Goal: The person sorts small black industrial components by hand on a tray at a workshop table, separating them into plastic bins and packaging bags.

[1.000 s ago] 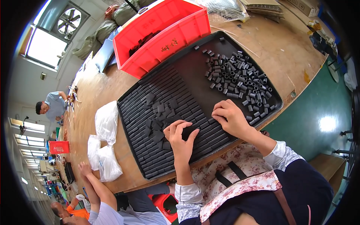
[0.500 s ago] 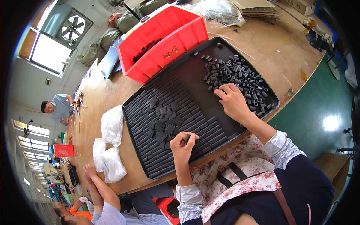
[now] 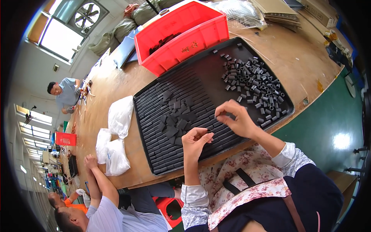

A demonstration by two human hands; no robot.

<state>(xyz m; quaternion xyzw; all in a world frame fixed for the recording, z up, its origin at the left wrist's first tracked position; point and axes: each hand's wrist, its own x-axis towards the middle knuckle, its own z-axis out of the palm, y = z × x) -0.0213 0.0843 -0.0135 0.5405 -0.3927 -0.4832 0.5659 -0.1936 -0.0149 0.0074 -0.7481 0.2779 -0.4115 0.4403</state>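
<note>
1. Black foam-like flat pieces (image 3: 181, 124) lie loose over rows of dark strips (image 3: 154, 123) in the left part of the tray (image 3: 206, 73); from my remote seat, I judge that a brushing sleeve or wrist could scatter them and knock the rows crooked.
2. My left hand (image 3: 196, 144) has its grip closed, thumb against fingers, on what looks like a small dark piece (image 3: 209, 130) above the near rows. Too loose a pinch could drop it among lookalikes (black on black, hard for me to pick out).
3. My right hand (image 3: 236, 120) hovers beside it, fingers curled; I cannot tell whether that grip holds anything. With the two hands this close, one could bump the other and jolt the piece free.
4. Short black tubes (image 3: 251, 79) lie heaped in the tray's right part. A careless reach could roll some toward the rows, or over the rim onto the table (image 3: 288, 63).
5. Just behind the tray, the red bin (image 3: 162, 63) stands close to the rim; a shove at the tray could press against it and shake everything.
</note>
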